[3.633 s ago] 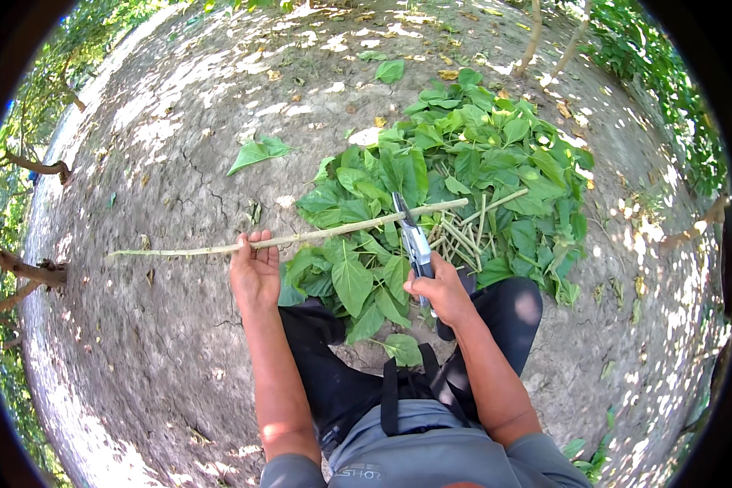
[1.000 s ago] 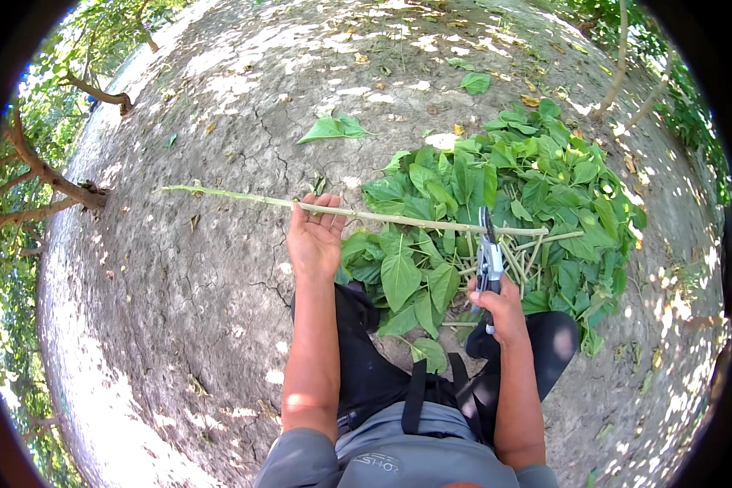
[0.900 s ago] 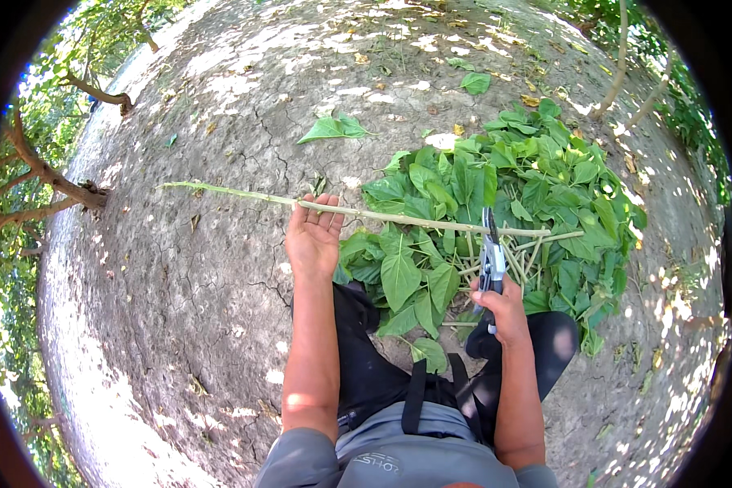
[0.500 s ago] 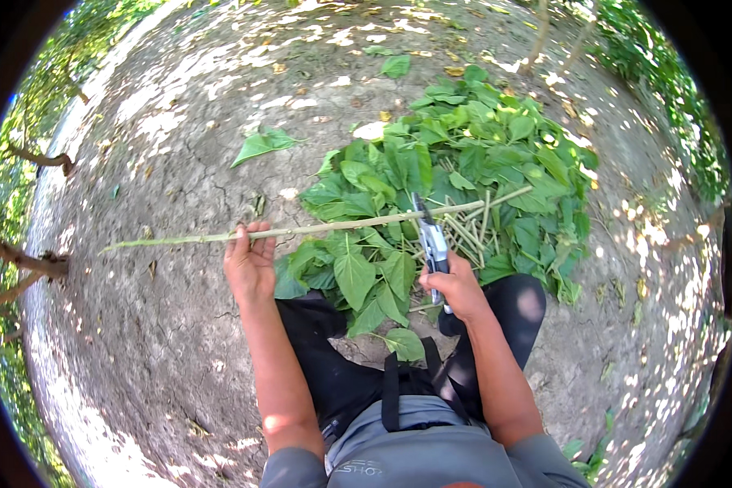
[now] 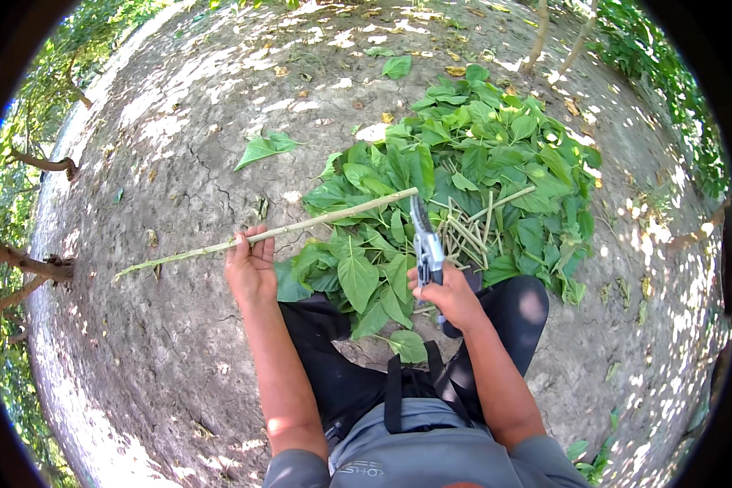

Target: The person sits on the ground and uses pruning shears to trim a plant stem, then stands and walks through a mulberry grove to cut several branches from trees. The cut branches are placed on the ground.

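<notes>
My left hand (image 5: 252,264) pinches a long, bare, pale green stem (image 5: 333,216) between thumb and fingers. The stem slants up to the right, its thin tip at the far left and its thick end beside the blades of the pruning shears (image 5: 429,248). My right hand (image 5: 446,293) is closed round the handles of these silver and dark shears, which point away from me. Just beyond them, short cut stem pieces (image 5: 468,236) lie in a hollow of the heap of green leaves (image 5: 537,146). A longer cut piece (image 5: 508,200) rests across the top of them.
Dry, cracked soil (image 5: 187,325) dappled with sunlight surrounds me. A loose leaf (image 5: 266,149) lies left of the heap, another leaf (image 5: 397,67) farther off. Branches (image 5: 24,264) reach in at the left, and thin trunks (image 5: 537,37) stand at the far right.
The stem, which crossed the shears half a second ago, is now cut at the blades. Its right part lies on the heap; the held part's cut end has risen, and its tip has dipped.
</notes>
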Motion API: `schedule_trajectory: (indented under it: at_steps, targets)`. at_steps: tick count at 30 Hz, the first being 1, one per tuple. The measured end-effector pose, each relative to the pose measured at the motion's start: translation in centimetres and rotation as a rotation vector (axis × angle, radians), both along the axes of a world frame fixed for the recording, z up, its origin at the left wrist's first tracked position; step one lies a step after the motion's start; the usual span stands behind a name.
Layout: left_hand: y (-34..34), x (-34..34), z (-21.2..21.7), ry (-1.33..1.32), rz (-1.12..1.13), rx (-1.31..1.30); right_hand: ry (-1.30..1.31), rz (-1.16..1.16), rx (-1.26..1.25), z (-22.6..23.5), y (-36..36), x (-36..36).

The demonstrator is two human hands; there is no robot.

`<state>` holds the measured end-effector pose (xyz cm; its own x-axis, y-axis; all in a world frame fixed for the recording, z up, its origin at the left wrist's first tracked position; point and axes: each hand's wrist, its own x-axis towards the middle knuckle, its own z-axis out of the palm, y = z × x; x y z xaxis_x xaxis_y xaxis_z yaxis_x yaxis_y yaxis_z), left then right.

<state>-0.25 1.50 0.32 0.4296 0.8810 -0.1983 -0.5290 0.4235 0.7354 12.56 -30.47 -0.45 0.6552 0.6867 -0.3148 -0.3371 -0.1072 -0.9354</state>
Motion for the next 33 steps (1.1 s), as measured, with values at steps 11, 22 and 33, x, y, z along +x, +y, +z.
schedule_trajectory:
  at_steps: [11,22,33]
  targets:
    - [-1.2,0.7,-0.1,-0.016,-0.115,0.03,-0.006,0.207,-0.077,2.3,2.5,-1.5]
    - [-2.1,1.2,0.4,-0.031,-0.159,0.032,0.041,0.131,-0.038,1.7,3.3,-1.7]
    - [-2.4,1.5,0.5,-0.029,-0.255,0.067,0.022,0.093,-0.018,0.0,3.4,-1.1]
